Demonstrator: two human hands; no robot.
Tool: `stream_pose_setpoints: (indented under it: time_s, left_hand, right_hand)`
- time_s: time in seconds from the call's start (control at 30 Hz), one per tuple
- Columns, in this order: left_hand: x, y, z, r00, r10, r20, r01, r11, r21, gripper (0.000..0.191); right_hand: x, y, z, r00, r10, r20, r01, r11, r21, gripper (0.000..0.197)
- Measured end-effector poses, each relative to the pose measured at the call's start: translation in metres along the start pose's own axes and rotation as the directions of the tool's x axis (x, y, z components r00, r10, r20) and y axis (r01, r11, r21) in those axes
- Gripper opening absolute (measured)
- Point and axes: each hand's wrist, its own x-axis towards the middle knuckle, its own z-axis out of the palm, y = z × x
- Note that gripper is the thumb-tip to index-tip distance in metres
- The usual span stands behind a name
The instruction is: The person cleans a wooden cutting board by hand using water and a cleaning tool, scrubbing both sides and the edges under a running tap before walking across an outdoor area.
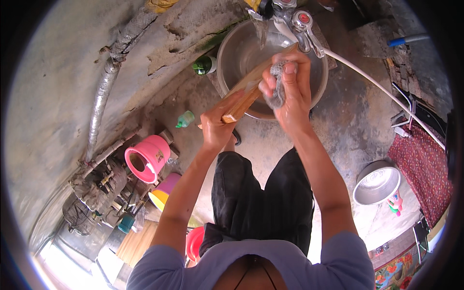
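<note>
My left hand (215,125) grips the near end of a thick wooden board (242,103), with the fingers behind its face. The board is held tilted above a large metal basin (222,69) on the floor. In my right hand (299,94) a grey mesh scouring pad (277,87) is bunched up. That hand is at the far part of the board, partly covering it; whether the pad presses on the wood is hard to tell. Metal taps (302,23) with red-marked knobs stand over the basin's far edge, just beyond the board's tip.
A green bottle (203,66) stands beside the basin, by the wall. A small green-capped bottle (185,119) and a pink bucket (150,156) are left. A white hose (380,88) runs right from the taps. A metal bowl (377,183) sits on the right floor.
</note>
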Motion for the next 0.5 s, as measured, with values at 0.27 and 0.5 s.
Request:
stream_pose_setpoints:
  time_s: [0.27,0.5]
  left_hand:
    - [-0.005,-0.009,-0.003,0.968,-0.226,0.110,0.215,0.971,0.105,0.038]
    - [0.005,-0.013,0.006,0.993,0.029,0.110,-0.046,0.986,0.158,0.029]
  right_hand:
    - [0.025,0.034,-0.023,0.903,-0.015,0.430,0.399,0.400,-0.825,0.026]
    - [0.004,0.048,-0.027,0.813,-0.106,0.572,0.582,0.132,-0.802,0.021]
